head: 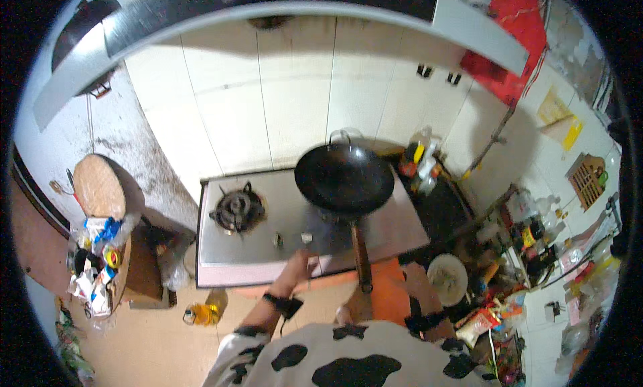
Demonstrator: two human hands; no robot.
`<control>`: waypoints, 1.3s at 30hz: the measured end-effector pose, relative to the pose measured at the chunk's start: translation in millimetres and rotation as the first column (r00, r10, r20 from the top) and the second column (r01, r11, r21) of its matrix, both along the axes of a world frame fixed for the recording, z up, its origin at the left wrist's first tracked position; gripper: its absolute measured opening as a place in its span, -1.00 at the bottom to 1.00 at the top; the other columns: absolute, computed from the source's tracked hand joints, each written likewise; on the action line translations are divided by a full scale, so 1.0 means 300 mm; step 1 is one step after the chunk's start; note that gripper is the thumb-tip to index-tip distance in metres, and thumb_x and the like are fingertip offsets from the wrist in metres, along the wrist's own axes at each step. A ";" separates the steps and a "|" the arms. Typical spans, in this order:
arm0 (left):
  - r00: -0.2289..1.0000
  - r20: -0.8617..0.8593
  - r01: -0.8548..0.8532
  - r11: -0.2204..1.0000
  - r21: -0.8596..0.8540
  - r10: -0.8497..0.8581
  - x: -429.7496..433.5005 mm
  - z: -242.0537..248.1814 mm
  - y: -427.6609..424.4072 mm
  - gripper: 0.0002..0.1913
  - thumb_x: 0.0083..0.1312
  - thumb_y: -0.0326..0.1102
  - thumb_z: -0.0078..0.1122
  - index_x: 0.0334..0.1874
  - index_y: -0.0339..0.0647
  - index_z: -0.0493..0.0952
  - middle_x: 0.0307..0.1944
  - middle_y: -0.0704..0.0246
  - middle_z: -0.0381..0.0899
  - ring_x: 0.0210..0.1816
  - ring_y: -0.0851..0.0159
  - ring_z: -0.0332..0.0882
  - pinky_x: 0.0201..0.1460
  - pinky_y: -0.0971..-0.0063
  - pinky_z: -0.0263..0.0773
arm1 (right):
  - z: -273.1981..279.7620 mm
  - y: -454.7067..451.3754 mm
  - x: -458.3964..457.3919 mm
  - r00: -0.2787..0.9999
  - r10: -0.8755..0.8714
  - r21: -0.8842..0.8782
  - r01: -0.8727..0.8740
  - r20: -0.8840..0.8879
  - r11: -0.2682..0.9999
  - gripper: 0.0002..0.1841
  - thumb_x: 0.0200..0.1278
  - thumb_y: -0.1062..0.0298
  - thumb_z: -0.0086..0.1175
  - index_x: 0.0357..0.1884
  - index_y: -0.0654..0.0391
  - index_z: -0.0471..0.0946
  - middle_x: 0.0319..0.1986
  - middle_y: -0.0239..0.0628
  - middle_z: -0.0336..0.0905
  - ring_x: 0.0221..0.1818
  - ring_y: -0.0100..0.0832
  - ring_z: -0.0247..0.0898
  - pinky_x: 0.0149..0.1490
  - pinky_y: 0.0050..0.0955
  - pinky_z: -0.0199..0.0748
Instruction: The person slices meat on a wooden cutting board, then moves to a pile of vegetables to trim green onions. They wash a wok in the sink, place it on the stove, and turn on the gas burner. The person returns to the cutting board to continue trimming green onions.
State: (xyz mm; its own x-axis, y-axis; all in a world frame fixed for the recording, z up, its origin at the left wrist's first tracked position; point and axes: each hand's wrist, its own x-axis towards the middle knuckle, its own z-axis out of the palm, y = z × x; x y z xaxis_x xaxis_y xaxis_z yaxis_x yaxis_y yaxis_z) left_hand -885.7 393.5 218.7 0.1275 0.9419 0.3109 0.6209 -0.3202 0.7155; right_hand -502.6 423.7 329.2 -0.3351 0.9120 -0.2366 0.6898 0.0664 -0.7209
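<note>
My left hand [303, 266] hovers over the front edge of the gas stove [281, 186], just below a pale control knob [306, 238]. Whether the fingers touch anything is unclear. A second knob [277, 239] lies to its left. On the right burner sits a black wok [344, 178], seemingly with nothing in it. Its wooden handle [360, 254] points toward me, past the stove's front edge. My right hand [414, 277], blurred, is to the right of that handle and beside a pale bowl [447, 280]; its fingers do not show clearly.
The left burner [237, 209] is bare. Bottles [422, 161] crowd the stove's back right corner. Packets and jars [485, 321] fill the right side. A bottle of yellow oil [201, 314] stands on the floor at left. A range hood [281, 8] spans overhead.
</note>
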 end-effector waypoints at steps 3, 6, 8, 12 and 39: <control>0.949 0.304 0.039 0.923 -0.383 0.086 -0.047 0.051 -0.158 -0.72 0.25 -0.25 0.21 -0.08 -0.28 0.56 -0.15 0.01 0.59 -0.15 -0.06 0.59 -0.10 0.23 0.48 | 0.004 0.028 0.070 0.946 -0.011 0.310 -0.095 0.325 0.946 -0.54 0.26 0.08 0.13 0.13 0.08 0.41 -0.17 -0.14 0.51 -0.17 -0.12 0.46 0.00 -0.12 0.43; 0.930 0.223 -0.213 0.921 -0.326 0.294 -0.101 0.089 -0.373 -0.76 0.29 -0.27 0.18 -0.12 -0.28 0.57 -0.22 0.05 0.62 -0.21 0.00 0.62 -0.18 0.24 0.51 | 0.066 0.014 0.061 0.922 -0.177 0.647 -0.096 0.344 0.756 -0.36 0.24 0.12 0.18 0.31 0.12 0.25 0.00 -0.06 0.47 -0.02 -0.13 0.42 0.06 -0.15 0.43; 0.877 0.241 -0.344 0.893 -0.290 0.416 -0.118 0.128 -0.458 -0.78 0.29 -0.29 0.17 -0.14 -0.29 0.58 -0.22 0.05 0.62 -0.23 0.01 0.62 -0.21 0.27 0.51 | 0.149 0.019 0.022 0.953 -0.040 0.595 -0.154 0.300 0.789 -0.21 0.26 0.12 0.17 0.43 0.13 0.04 0.17 0.00 0.35 0.18 -0.10 0.32 0.19 -0.15 0.37; 0.846 0.013 -0.527 0.839 -0.132 0.534 -0.100 0.243 -0.604 -0.84 0.24 -0.33 0.23 -0.32 -0.30 0.54 -0.38 0.13 0.58 -0.38 0.04 0.57 -0.34 0.30 0.46 | 0.372 0.038 -0.043 0.665 0.121 -0.155 -0.341 -0.737 0.927 -0.29 0.25 0.15 0.20 0.39 0.10 0.18 0.08 0.02 0.46 0.11 -0.13 0.41 0.15 -0.04 0.38; 0.776 0.150 -0.607 0.790 -0.082 0.612 -0.179 0.342 -0.841 -0.86 0.23 -0.48 0.20 -0.21 -0.30 0.47 -0.22 0.19 0.52 -0.53 0.20 0.56 -0.46 0.36 0.43 | 1.373 -0.123 -0.737 0.958 0.145 0.966 -0.232 0.247 -0.110 -0.71 0.10 0.48 0.06 -0.07 0.17 0.52 0.31 -0.32 0.28 0.22 -0.16 0.22 0.25 -0.22 0.17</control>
State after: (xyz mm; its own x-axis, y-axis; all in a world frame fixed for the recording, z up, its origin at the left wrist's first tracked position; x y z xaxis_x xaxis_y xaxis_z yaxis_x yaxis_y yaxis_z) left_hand -939.5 141.4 321.3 -0.5254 0.8139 0.2479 0.5557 0.1076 0.8244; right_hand -723.7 386.7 741.0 -0.5727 0.0839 0.8155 0.5246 0.8019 0.2859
